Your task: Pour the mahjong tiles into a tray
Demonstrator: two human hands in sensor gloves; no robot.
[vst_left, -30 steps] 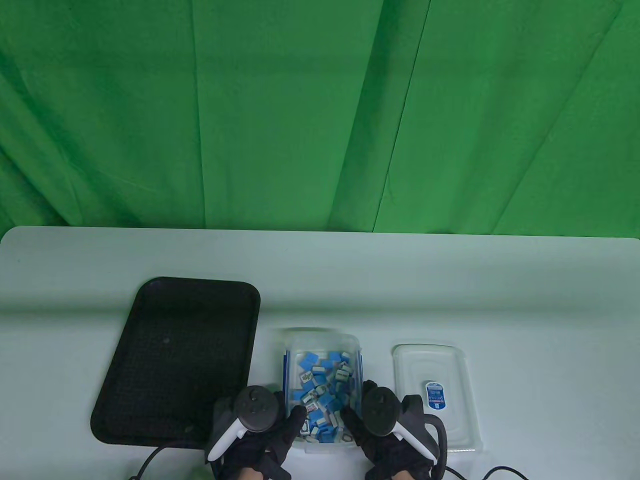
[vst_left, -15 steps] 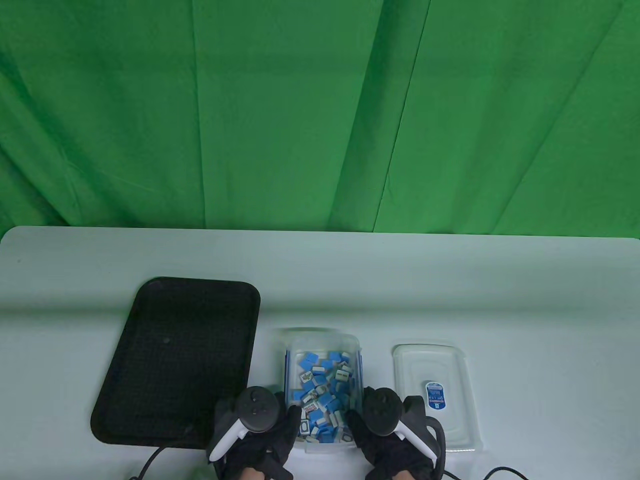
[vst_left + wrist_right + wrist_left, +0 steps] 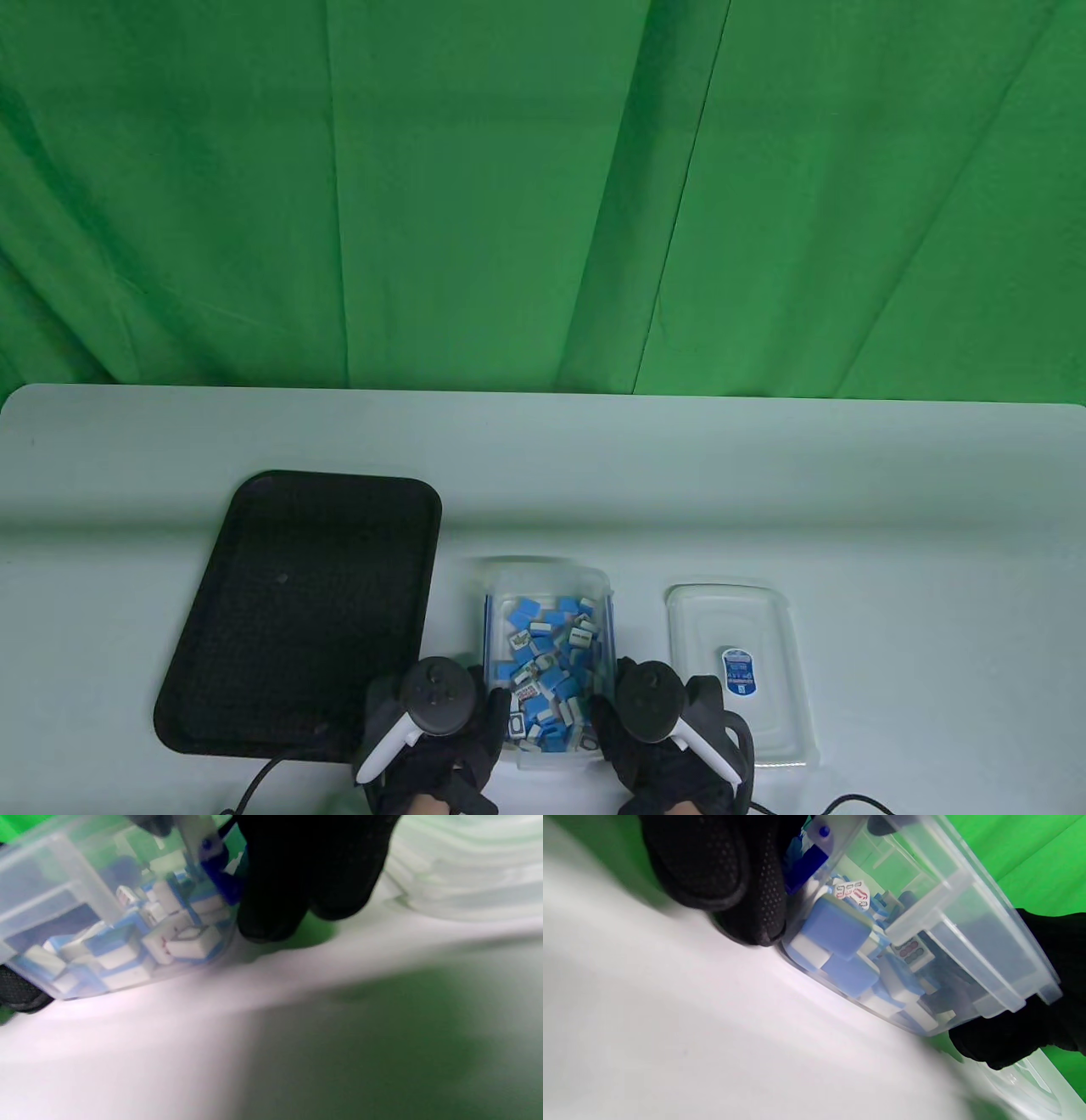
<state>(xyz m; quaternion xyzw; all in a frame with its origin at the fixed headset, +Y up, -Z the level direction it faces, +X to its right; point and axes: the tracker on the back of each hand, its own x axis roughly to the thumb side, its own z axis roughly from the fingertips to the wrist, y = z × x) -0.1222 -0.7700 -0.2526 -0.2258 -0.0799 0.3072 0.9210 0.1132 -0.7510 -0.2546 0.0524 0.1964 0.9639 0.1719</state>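
Note:
A clear plastic box (image 3: 548,570) full of blue-and-white mahjong tiles (image 3: 551,658) stands on the table between my hands. The black tray (image 3: 297,586) lies empty just left of it. My left hand (image 3: 485,711) grips the box's left wall near its front end. In the left wrist view its fingers (image 3: 742,887) press on the wall of the box (image 3: 967,921). My right hand (image 3: 607,715) grips the right wall. In the right wrist view its fingers (image 3: 292,887) press on the box (image 3: 46,882), with tiles (image 3: 182,938) behind the wall. The box's bottom rests on the table.
The box's clear lid (image 3: 738,671), with a blue label, lies flat just right of the box; it also shows in the right wrist view (image 3: 466,878). A green curtain hangs behind the white table (image 3: 764,475). Cables trail off the front edge.
Both hands have shifted very slightly toward the front edge along the box's sides. The box, tray and lid have not moved.

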